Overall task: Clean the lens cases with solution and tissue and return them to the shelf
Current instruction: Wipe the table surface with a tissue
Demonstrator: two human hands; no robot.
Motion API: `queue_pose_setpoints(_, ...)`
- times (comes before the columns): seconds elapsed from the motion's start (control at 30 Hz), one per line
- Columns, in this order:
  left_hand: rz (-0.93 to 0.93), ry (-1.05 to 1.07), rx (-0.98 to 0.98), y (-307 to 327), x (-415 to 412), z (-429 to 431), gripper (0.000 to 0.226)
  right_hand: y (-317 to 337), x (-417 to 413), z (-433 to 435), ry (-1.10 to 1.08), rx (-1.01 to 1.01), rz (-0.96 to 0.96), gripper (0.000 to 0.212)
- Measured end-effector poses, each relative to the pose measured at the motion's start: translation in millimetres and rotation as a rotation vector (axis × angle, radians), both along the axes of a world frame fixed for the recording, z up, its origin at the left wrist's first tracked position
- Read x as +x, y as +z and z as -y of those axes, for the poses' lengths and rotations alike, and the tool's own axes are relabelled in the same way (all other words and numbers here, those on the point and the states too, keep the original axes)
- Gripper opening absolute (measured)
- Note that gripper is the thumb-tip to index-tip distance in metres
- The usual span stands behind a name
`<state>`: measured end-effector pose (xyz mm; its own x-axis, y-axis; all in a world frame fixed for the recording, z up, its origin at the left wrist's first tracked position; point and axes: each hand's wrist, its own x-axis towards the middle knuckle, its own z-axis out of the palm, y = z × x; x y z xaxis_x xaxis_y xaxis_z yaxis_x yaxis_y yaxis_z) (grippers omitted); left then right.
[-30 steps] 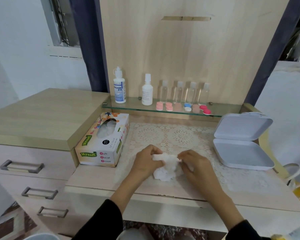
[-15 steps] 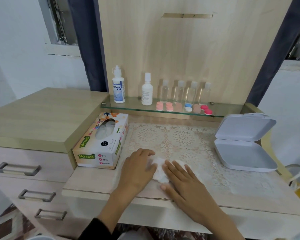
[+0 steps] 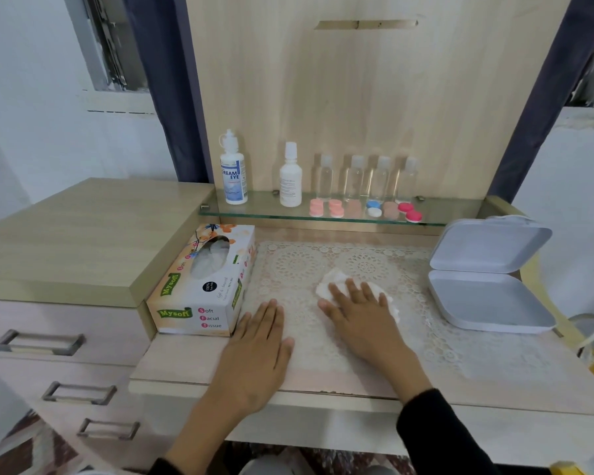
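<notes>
Nearest, the left hand (image 3: 258,344) lies palm down on the table (image 3: 186,361), its fingers straight and close together, their tips on the lace mat (image 3: 299,269) just right of the tissue box (image 3: 203,286); it holds nothing. A little farther in, the right hand (image 3: 360,313) rests flat on the crumpled tissue (image 3: 330,282), fingers straight and slightly spread, pressing it to the mat. The tissue lies under the fingers, with white showing past the fingertips on the far left and along the hand's right edge. To the right, well apart from the hand, an open white box (image 3: 487,296) sits with its lid tilted back. Behind, on the glass shelf (image 3: 460,214), the lens cases (image 3: 373,208) stand in a row, pink, beige, blue-and-white and red, none near either hand. Behind them are four small clear bottles (image 3: 367,178); left of them a white bottle (image 3: 290,180) and a solution bottle (image 3: 234,173) stand upright.
</notes>
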<state>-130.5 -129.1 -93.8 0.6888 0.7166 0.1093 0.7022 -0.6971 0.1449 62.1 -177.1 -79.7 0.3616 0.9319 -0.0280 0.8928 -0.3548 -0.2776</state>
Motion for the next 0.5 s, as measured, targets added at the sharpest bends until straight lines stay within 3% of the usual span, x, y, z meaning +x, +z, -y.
queue_pose_setpoints(0.13, 0.013, 0.008, 0.018, -2.6, 1.0, -2.2, 0.116, -3.1, -25.2, 16.6, 0.124, 0.039, -0.006, 0.076)
queue_pose_setpoints(0.27, 0.027, 0.003, -0.002, -1.9, -0.7, -0.6, 0.104, -2.9, -17.2, 47.4, 0.181, 0.051, 0.014, 0.078)
queue_pose_setpoints(0.43, 0.04, -0.008, -0.013, -2.2, -1.5, 0.0, 0.101, -1.8, 26.5, 43.9, 0.038, 0.026, 0.022, 0.084)
queue_pose_setpoints(0.5, 0.051, -0.015, -0.017, -2.5, -1.7, -0.2, 0.1, -0.7, 43.1, 25.8, -0.037, -0.005, 0.038, 0.07)
